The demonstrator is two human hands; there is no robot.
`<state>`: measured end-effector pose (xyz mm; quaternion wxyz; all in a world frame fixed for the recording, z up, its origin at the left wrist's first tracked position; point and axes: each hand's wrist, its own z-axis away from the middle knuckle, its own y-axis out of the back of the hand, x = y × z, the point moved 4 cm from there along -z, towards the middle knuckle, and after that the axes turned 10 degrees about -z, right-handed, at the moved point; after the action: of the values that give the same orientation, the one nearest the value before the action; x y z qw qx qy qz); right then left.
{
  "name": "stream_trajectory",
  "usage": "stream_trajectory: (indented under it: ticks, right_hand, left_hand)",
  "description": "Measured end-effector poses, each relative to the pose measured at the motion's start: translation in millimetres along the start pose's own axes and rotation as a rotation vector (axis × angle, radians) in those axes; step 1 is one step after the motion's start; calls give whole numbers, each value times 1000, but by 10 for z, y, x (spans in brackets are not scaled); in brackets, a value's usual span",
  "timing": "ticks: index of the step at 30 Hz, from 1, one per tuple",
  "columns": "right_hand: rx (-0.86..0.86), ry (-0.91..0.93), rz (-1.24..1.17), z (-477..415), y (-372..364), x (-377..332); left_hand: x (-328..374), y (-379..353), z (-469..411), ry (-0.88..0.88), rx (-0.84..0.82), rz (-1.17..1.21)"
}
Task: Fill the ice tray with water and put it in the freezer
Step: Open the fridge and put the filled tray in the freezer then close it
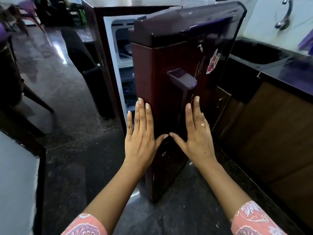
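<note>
A dark maroon fridge stands in front of me with its door (177, 65) swung partly open. Through the gap I see the white interior (122, 48) with the freezer compartment at the top and shelves below. My left hand (141, 134) and my right hand (197, 134) are both held up flat, fingers spread, in front of the door's lower half. Both hands hold nothing; the thumbs nearly meet. Whether the palms touch the door, I cannot tell. The door's purple handle (183, 78) is just above my hands. No ice tray is visible.
A black countertop (288, 70) with a sink basin and wooden cabinets (279, 133) runs along the right. A tap (284, 16) hangs on the white wall. A dark chair (79, 53) stands left of the fridge. A white surface (15, 184) borders the lower left. Dark stone floor lies below.
</note>
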<state>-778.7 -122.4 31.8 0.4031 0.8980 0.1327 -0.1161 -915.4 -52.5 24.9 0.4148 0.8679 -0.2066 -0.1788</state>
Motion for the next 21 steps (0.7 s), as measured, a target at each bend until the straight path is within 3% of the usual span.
stream_trajectory:
  ticks: [14,21]
  right_hand:
    - [-77,61,247,-537,-498,-105]
    - [-98,108,231,-780,-726,-123]
  left_hand:
    - [-476,-255,-350,50,-177,25]
    - [-613,-406,-545,107,-244,109]
